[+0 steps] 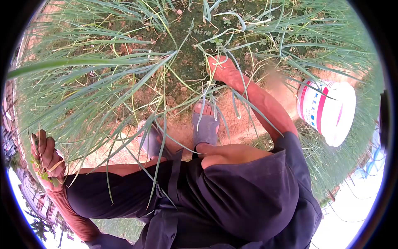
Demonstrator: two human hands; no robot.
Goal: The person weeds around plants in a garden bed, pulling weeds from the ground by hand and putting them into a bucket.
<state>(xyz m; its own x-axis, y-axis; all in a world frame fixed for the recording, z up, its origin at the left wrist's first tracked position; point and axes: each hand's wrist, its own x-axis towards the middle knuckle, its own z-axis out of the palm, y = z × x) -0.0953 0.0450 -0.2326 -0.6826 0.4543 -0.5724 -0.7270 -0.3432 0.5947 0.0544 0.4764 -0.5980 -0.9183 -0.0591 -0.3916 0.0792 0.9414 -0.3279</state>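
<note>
My left hand point(49, 157) is at the far left beside my knee, its fingers curled round a small bunch of pulled weeds point(53, 179) with green leaves and thin stems. At the upper middle my right hand point(220, 68) reaches down to the soil among long green onion-like plants point(166, 58). Its fingertips are low at the base of the leaves and partly hidden by them, so what they touch does not show. Small low weeds point(216, 40) grow in the dark soil just above this hand.
A white bucket point(309, 106) with pink bands and lettering lies tilted on the right. My feet in grey sandals point(206, 126) stand on a reddish dirt strip point(240, 120) below the plants. Dense rows of long leaves point(70, 91) spread on both sides.
</note>
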